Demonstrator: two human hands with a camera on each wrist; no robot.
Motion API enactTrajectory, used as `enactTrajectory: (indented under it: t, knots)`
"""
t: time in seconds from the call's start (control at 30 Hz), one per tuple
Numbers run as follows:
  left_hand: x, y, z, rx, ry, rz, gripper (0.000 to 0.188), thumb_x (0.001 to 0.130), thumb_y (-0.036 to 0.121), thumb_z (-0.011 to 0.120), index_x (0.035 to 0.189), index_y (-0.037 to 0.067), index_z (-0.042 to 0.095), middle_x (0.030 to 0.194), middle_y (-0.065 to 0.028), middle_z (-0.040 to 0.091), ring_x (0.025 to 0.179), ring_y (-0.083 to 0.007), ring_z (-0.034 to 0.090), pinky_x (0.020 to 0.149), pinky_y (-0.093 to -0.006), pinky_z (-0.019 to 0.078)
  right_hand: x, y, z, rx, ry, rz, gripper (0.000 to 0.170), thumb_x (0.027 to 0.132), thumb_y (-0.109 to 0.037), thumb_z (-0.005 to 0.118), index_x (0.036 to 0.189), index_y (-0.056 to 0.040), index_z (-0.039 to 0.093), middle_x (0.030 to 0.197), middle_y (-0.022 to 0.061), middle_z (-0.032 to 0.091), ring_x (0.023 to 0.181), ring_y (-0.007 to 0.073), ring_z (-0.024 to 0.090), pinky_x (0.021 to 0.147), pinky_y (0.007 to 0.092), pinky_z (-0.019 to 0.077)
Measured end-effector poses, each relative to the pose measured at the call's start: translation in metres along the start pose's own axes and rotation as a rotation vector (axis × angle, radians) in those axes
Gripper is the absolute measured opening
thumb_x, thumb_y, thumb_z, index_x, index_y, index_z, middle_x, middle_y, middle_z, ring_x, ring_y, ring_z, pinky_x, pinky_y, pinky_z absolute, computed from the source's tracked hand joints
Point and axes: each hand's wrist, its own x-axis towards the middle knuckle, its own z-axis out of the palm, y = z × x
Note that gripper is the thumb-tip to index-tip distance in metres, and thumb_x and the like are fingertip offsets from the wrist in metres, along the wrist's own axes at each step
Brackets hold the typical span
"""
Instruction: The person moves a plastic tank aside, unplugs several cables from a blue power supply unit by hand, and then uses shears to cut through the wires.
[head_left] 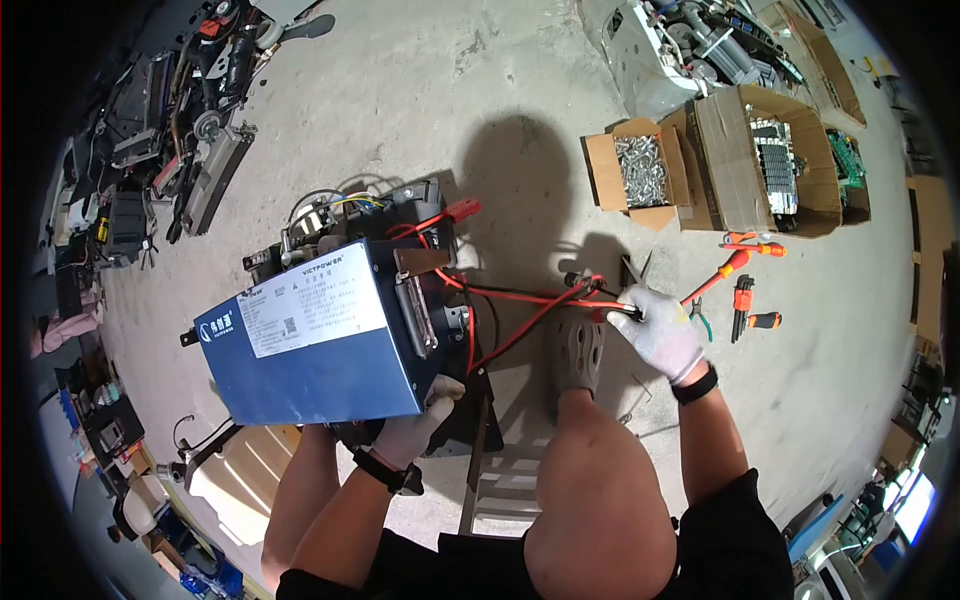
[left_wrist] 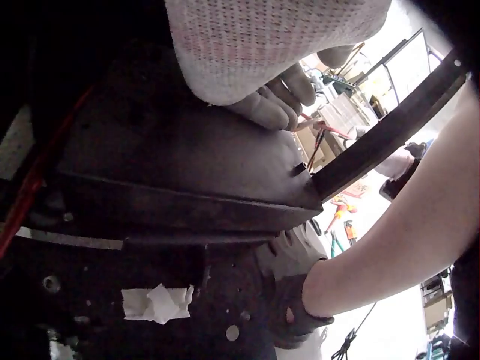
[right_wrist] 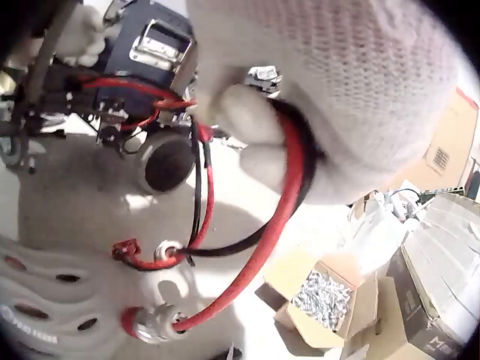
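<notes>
A blue battery pack (head_left: 310, 385) with a white label and a metal side handle (head_left: 417, 315) stands tilted over a dark wheeled frame (head_left: 320, 215). Under its near right corner, my gloved left hand (head_left: 415, 430) holds the lower edge. In the left wrist view, that hand's fingers (left_wrist: 270, 109) lie over a dark surface in shadow. My gloved right hand (head_left: 662, 335) grips red and black cables (right_wrist: 289, 172) that run from the pack's side. A red connector (right_wrist: 126, 249) hangs on them. Another red connector (head_left: 462, 209) lies by the frame.
On the floor beyond my right hand lie screwdrivers (head_left: 728, 268), pliers (head_left: 703, 322) and a red tool (head_left: 742, 298). A small carton (head_left: 603, 170) of screws and a larger carton (head_left: 715, 150) stand farther off. My clog (head_left: 580, 355) is between the hands. Machine parts (head_left: 215, 180) lie left.
</notes>
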Motion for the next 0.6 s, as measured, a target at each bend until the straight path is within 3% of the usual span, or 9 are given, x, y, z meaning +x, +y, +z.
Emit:
enactTrajectory:
  t: [0.03,0.13,0.2,0.27,0.33,0.37,0.47,0.5,0.6]
  knots:
    - [0.000,0.002,0.000,0.023,-0.003,0.017,0.020,0.097,0.008,0.047,0.112,0.000,0.058,0.112,-0.0078,0.058,0.110,-0.0170,0.056,0.104,-0.0319,0.0423,0.003,0.001,0.005,-0.004,0.000,-0.006,0.020,0.084,-0.022,0.073,0.097,-0.0089,0.065,0.083,0.0175,0.068,0.078,0.0384,0.068,0.070,0.0478,0.0524]
    - [-0.002,0.004,0.002,-0.032,0.020,-0.023,0.020,0.096,0.007,0.048,0.112,-0.001,0.058,0.112,-0.0079,0.058,0.110,-0.0169,0.057,0.104,-0.0318,0.0422,0.006,-0.001,0.023,-0.113,0.221,0.308,0.055,0.084,-0.026,0.074,0.132,-0.0075,0.055,0.098,0.0242,0.068,0.089,0.0437,0.067,0.077,0.0503,0.0531]
    - [0.000,-0.002,-0.001,-0.003,0.001,0.002,0.021,0.096,0.008,0.048,0.113,-0.001,0.058,0.112,-0.0080,0.058,0.111,-0.0166,0.056,0.104,-0.0318,0.0420,0.013,0.028,0.046,-0.087,0.182,0.100,0.060,0.088,-0.032,0.071,0.139,-0.0071,0.052,0.108,0.0261,0.067,0.100,0.0439,0.065,0.086,0.0484,0.0525]
    - [-0.003,-0.001,0.000,0.021,-0.020,0.010,0.021,0.096,0.008,0.049,0.113,-0.001,0.057,0.113,-0.0081,0.058,0.111,-0.0163,0.056,0.105,-0.0317,0.0417,0.029,0.022,0.062,0.299,0.244,-0.176,0.047,0.096,-0.036,0.062,0.129,-0.0034,0.060,0.103,0.0229,0.068,0.100,0.0403,0.064,0.088,0.0436,0.0501]
    - [-0.002,0.009,0.001,-0.027,0.006,-0.040,0.020,0.097,0.009,0.048,0.112,0.000,0.057,0.113,-0.0085,0.057,0.112,-0.0164,0.056,0.105,-0.0319,0.0410,0.038,0.024,0.059,0.335,-0.260,-0.066,0.039,0.098,-0.034,0.058,0.119,-0.0009,0.064,0.093,0.0199,0.066,0.091,0.0397,0.062,0.083,0.0446,0.0489]
    - [-0.001,0.006,0.001,-0.027,0.001,-0.035,0.020,0.097,0.009,0.048,0.112,0.000,0.057,0.113,-0.0085,0.057,0.112,-0.0164,0.056,0.105,-0.0319,0.0410,0.043,0.025,0.074,0.426,-0.243,-0.058,0.034,0.100,-0.030,0.056,0.111,-0.0002,0.066,0.084,0.0161,0.062,0.080,0.0297,0.060,0.075,0.0404,0.0481]
    - [-0.001,-0.003,-0.001,-0.017,-0.007,-0.004,0.019,0.097,0.010,0.049,0.112,0.000,0.056,0.114,-0.0083,0.057,0.112,-0.0157,0.056,0.106,-0.0313,0.0406,0.039,0.003,0.047,0.777,-0.164,-0.008,0.031,0.101,-0.028,0.055,0.105,-0.0002,0.068,0.081,0.0125,0.061,0.077,0.0184,0.059,0.072,0.0341,0.0471]
    - [-0.002,0.000,-0.001,-0.023,-0.012,-0.006,0.019,0.098,0.010,0.049,0.111,0.000,0.056,0.114,-0.0081,0.057,0.112,-0.0158,0.056,0.105,-0.0312,0.0407,0.038,0.004,0.043,0.847,-0.295,0.029,0.031,0.100,-0.029,0.059,0.102,-0.0006,0.070,0.078,0.0097,0.059,0.077,0.0105,0.055,0.070,0.0302,0.0459]
    - [0.001,-0.002,-0.002,-0.007,-0.020,-0.007,0.018,0.098,0.009,0.048,0.111,0.000,0.056,0.114,-0.0076,0.057,0.111,-0.0158,0.056,0.105,-0.0311,0.0408,0.042,0.018,0.038,0.442,-0.397,0.217,0.031,0.096,-0.030,0.066,0.099,0.0004,0.069,0.078,0.0107,0.062,0.077,0.0184,0.061,0.072,0.0329,0.0480]
